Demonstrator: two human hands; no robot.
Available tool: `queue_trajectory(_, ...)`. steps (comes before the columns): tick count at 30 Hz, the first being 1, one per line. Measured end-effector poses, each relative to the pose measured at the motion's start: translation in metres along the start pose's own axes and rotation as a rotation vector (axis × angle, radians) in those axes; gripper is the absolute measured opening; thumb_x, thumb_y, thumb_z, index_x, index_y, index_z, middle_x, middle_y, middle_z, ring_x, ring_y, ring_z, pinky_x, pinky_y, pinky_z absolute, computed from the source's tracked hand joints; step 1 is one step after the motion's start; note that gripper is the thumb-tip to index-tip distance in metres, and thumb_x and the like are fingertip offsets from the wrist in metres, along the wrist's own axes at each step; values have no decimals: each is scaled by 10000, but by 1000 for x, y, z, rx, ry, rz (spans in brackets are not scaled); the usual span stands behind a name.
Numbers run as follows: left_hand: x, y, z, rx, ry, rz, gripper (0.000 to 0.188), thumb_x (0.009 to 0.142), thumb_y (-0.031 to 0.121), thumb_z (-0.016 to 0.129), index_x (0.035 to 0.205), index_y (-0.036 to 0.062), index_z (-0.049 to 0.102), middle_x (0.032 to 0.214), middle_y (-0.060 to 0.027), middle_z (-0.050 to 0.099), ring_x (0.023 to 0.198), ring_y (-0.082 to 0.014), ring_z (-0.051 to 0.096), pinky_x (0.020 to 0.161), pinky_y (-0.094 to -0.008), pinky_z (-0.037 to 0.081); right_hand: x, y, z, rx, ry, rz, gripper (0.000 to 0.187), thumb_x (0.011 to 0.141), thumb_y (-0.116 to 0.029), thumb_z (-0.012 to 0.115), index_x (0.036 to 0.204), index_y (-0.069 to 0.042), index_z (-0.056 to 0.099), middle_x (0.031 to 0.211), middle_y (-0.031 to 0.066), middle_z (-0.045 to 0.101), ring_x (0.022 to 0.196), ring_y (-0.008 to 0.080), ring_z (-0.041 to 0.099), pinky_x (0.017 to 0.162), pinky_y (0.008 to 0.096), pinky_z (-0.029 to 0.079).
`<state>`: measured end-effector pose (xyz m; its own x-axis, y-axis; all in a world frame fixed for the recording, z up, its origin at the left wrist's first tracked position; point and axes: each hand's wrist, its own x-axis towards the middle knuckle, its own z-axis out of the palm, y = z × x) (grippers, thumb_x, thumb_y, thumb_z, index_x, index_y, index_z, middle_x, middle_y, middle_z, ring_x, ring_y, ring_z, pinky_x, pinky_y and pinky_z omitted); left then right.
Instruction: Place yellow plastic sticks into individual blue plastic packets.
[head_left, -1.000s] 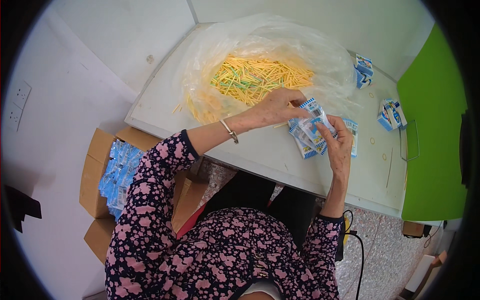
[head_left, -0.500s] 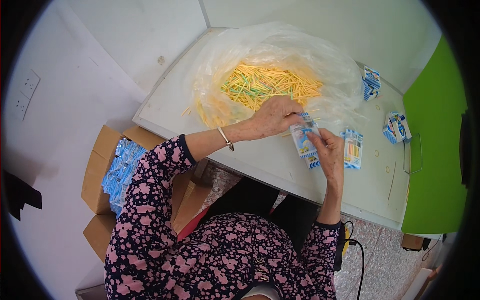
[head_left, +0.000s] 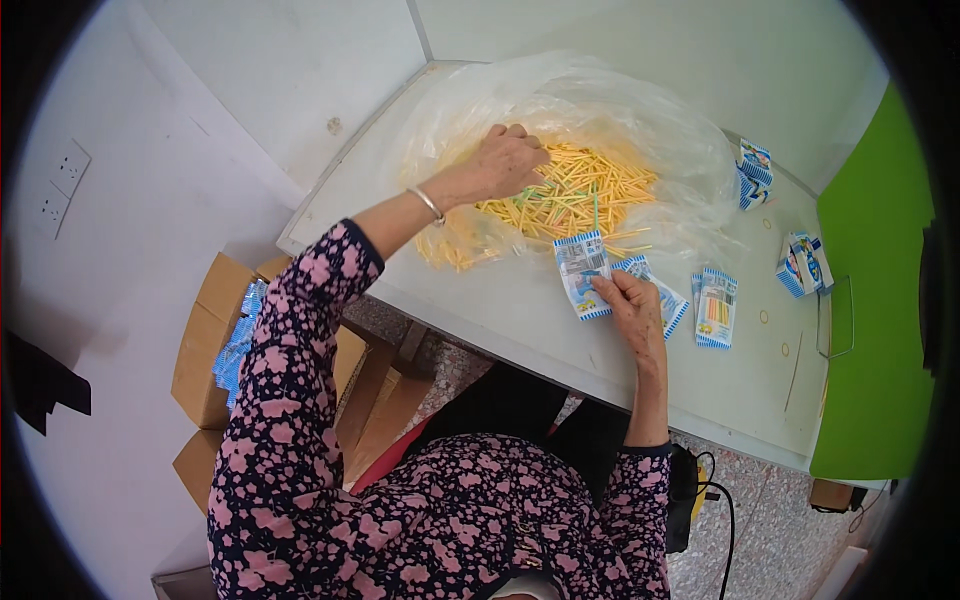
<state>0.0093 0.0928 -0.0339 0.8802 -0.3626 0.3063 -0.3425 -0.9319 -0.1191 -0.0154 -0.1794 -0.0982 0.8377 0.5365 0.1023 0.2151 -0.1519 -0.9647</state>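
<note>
My right hand (head_left: 632, 305) pinches a small blue-and-white packet (head_left: 580, 268) by its lower right side, above the table's near edge. Whether that packet holds anything is hard to make out. A second packet (head_left: 668, 300) shows beneath the same hand. My left hand (head_left: 507, 162) is over the left part of a heap of thin yellow, orange and green sticks (head_left: 585, 190). Its fingers are curled down and their tips are hidden, so what they hold does not show. The sticks lie in a large clear plastic bag (head_left: 690, 150), its mouth spread wide.
Packets with coloured sticks showing (head_left: 716, 308) lie right of my right hand. Small blue-and-white boxes (head_left: 803, 265) stand farther right, by a green panel (head_left: 870, 310). Rubber bands dot the white table (head_left: 520, 320). An open cardboard box (head_left: 205, 340) of blue packets stands at lower left.
My left hand has left the packet and moved up and left to the stick heap. My right hand keeps the packet, now more upright, and a packet beneath it has come into view.
</note>
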Motion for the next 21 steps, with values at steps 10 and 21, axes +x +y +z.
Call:
queue_trajectory(10, 16, -19, 40, 283, -276, 132, 207, 741, 98, 518, 927, 60, 602, 1052, -102, 458, 1055, -247, 411, 892, -416, 324, 1, 7, -2, 52, -32, 18, 293, 851, -172, 615, 617, -36, 501, 562, -74, 399, 554, 25, 319, 480, 212, 253)
queue_trajectory(21, 18, -25, 57, 324, -85, 150, 104, 752, 103, 540, 828, 34, 556, 987, -93, 474, 1020, -243, 423, 866, -422, 320, 1, 4, -4, 76, -38, 32, 306, 841, -176, 621, 602, -37, 489, 558, -71, 392, 548, 27, 307, 480, 217, 245)
